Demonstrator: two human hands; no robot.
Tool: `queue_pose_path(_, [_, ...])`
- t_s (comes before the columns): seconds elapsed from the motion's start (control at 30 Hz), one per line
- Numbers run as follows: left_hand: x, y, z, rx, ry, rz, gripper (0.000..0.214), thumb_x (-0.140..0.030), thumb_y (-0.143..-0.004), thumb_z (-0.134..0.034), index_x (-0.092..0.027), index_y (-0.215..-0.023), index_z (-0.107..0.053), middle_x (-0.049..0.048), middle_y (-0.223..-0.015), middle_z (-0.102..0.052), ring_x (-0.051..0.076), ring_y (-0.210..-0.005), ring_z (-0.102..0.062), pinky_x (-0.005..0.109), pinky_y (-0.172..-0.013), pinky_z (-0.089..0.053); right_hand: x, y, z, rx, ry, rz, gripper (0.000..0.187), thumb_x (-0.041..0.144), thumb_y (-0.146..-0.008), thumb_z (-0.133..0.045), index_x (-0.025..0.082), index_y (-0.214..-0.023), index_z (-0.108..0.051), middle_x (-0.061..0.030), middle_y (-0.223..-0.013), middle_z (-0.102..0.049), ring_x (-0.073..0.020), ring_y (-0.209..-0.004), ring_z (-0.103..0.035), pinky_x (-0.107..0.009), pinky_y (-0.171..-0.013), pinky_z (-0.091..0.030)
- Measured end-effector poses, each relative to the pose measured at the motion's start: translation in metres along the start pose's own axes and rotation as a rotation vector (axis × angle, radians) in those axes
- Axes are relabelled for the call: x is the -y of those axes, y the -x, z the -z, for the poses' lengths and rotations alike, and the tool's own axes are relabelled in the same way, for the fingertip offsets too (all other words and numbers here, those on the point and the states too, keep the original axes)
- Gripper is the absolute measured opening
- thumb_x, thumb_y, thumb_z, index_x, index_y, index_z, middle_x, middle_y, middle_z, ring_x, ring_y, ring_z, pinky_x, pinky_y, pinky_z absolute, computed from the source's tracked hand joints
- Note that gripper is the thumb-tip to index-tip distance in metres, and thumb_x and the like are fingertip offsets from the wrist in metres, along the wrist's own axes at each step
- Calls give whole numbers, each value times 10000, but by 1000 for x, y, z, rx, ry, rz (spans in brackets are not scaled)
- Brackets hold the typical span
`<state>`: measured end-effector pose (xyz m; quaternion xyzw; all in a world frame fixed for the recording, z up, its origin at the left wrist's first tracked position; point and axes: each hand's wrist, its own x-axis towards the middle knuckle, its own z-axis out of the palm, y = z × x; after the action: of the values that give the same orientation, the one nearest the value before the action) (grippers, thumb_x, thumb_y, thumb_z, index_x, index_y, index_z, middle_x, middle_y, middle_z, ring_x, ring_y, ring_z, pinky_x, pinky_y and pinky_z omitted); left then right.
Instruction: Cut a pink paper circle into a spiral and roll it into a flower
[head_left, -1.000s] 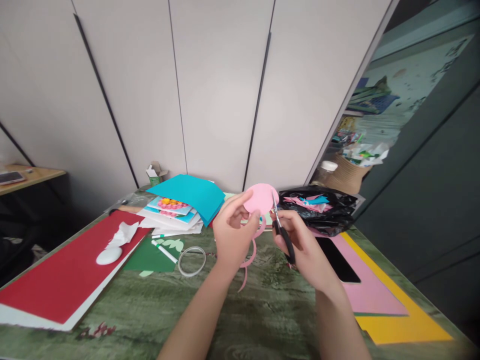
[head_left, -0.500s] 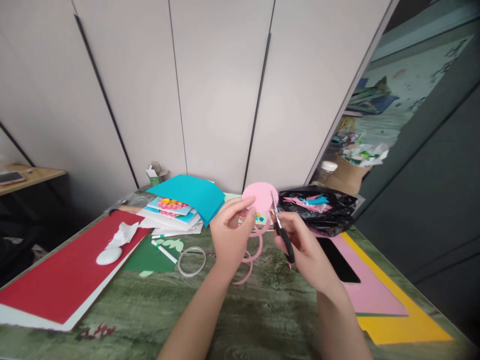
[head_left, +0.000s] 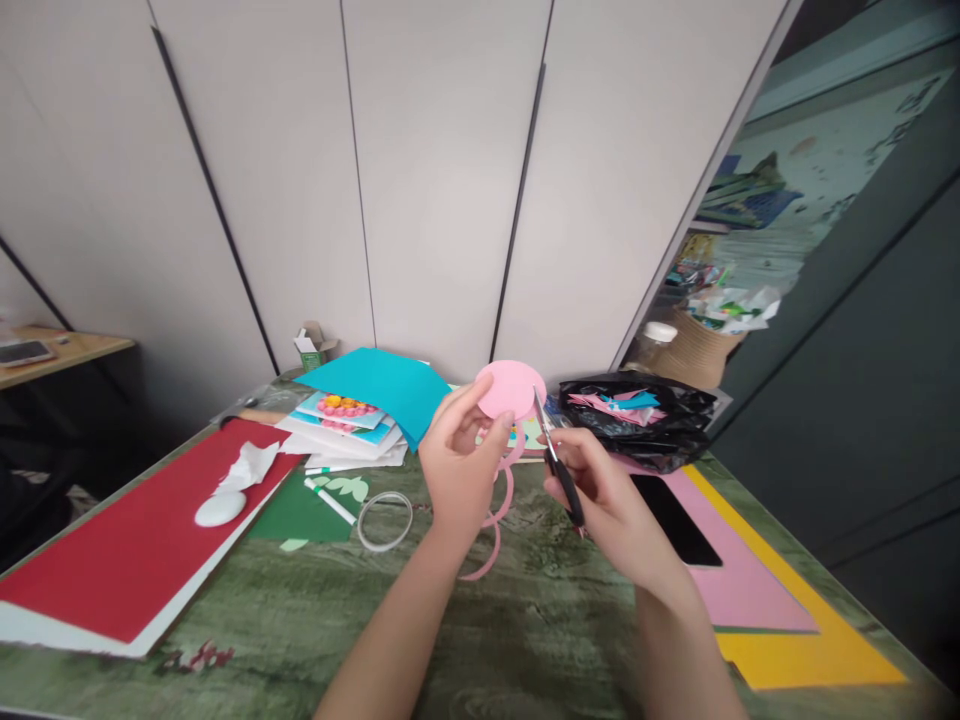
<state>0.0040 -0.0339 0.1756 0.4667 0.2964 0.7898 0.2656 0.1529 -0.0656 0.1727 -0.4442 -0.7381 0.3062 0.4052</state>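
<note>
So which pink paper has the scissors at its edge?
The pink disc in the left hand; the pink strip dangles below, the pink sheet lies flat, the pink scraps lie in the bag.

Bare forearms (head_left: 397, 625) converging forward, left hand (head_left: 460, 475) with fingers (head_left: 466, 397) pinched, right hand (head_left: 604, 495) curled, near the left.

At centre frame, smooth, matt pink paper is seen in the disc (head_left: 507, 390); shiny metal is shown in the blades of the scissors (head_left: 558, 462), their handles formed in black plastic. Centre right, glossy, crinkled plastic is displayed by the bag (head_left: 637, 436)! Lower left, a matt red paper sheet (head_left: 169, 545) is topped by crumpled white tissue (head_left: 251, 466). Along the bottom, wood grain is presented by the tabletop (head_left: 540, 630); up top, a smooth, low-sheen finish is offered by the cabinet doors (head_left: 442, 180).
</note>
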Motion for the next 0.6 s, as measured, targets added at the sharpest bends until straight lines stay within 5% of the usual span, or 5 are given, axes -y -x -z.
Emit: queue_pose_path(0.6, [-7, -2, 1, 160, -57, 45, 299, -108, -690, -642, -161, -981, -685, 82, -992, -640, 132, -840, -589, 229, -700, -499, 6, 1, 6, -8, -40, 2, 223, 326, -881, -465, 268, -1094, -438, 30, -743, -407, -121, -638, -362, -231, -594, -332])
